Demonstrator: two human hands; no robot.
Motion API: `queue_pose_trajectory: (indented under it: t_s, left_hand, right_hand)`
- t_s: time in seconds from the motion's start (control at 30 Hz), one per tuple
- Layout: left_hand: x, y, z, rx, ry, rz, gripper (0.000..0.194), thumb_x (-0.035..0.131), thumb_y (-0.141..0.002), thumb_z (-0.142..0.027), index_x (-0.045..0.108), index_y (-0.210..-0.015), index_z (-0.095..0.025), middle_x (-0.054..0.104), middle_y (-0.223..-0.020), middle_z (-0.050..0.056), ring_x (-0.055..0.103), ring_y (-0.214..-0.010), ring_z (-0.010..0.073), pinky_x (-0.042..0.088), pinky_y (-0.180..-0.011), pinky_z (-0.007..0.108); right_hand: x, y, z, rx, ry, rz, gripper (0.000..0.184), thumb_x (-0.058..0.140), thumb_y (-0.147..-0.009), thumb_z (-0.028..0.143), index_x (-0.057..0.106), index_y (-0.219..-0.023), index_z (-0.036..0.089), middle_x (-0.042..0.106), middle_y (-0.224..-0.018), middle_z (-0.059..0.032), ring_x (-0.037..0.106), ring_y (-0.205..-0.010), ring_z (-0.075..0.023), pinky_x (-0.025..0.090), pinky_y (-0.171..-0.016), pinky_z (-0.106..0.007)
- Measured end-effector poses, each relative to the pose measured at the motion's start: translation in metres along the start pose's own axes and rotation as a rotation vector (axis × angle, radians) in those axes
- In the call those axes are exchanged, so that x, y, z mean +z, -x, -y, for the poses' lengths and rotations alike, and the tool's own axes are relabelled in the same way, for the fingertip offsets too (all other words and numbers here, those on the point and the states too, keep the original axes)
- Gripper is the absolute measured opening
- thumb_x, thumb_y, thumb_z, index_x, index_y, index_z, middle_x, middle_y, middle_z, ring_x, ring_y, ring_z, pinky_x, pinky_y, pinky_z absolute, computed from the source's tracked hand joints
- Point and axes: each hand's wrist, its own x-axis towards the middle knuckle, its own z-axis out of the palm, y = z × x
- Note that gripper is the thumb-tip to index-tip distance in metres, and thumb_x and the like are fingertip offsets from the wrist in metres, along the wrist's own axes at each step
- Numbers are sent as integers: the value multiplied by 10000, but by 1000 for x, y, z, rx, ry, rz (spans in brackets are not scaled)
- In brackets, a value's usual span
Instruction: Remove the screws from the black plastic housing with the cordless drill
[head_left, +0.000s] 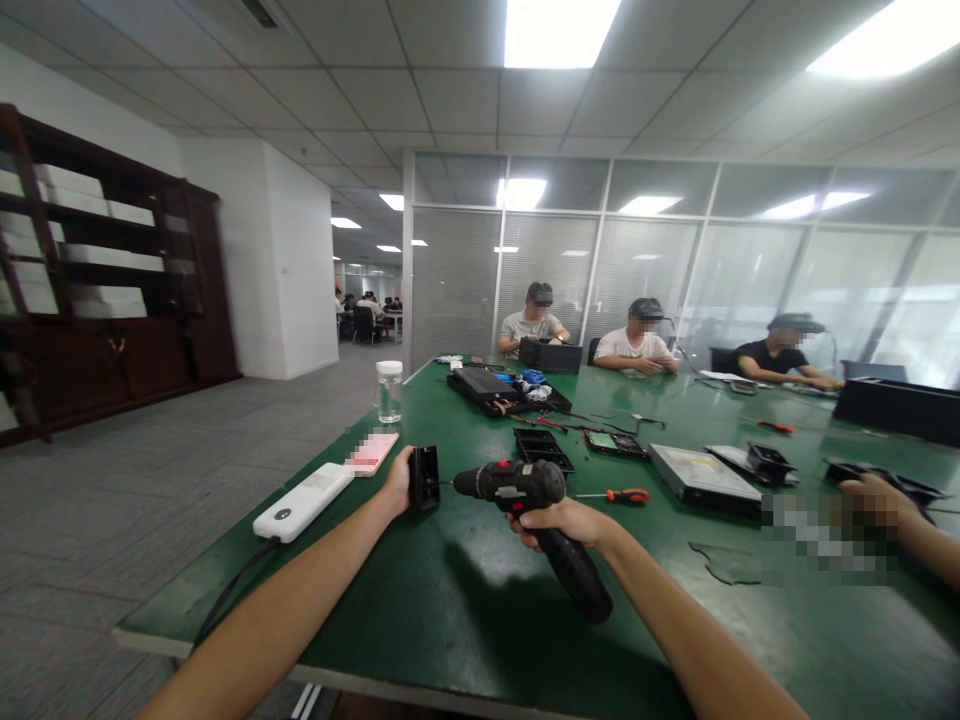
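My right hand [559,522] is wrapped round the grip of a black cordless drill [517,485], whose bit points left. Facing that bit, a small black plastic frame [426,478] stands on edge, gripped by my left hand [400,485]. The bit's tip is at or close to the frame's open side; whether it touches a screw is too small to tell. Behind the drill lies another black plastic frame [541,450]. An orange-handled screwdriver [622,495] rests just right of the drill.
Left of my arm lie a white power bank-like device [304,503] with a cable, a pink phone [373,453] and a clear jar [389,392]. A silver disc drive [705,480] lies to the right, near a co-worker's hand [881,505]. Several people sit across the green table [420,620].
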Motion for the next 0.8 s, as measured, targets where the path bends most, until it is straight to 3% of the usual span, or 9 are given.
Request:
queue_pose_trajectory:
  t_s: [0.2,0.8]
  left_hand:
    - [4,4,-1,-9,17,-56,265,399,-627,-386,499,-588,-144,496,-474,20,480,-410,147,371,-409,262]
    - [0,0,-1,-21,10,-27,283,401,-622,-398,503,-573,-139,495,-464,18,464,-387,134,374,-410,260]
  right_hand:
    - [0,1,0,-7,-1,5,295,561,-613,241,494,-866,106,466,-695,-27,460,-572,-83,361,-485,-200]
    - [1,0,2,25,-4,3,319,580,-599,248,490,-870,107,484,-648,-18,459,-552,-80,353,-503,-210]
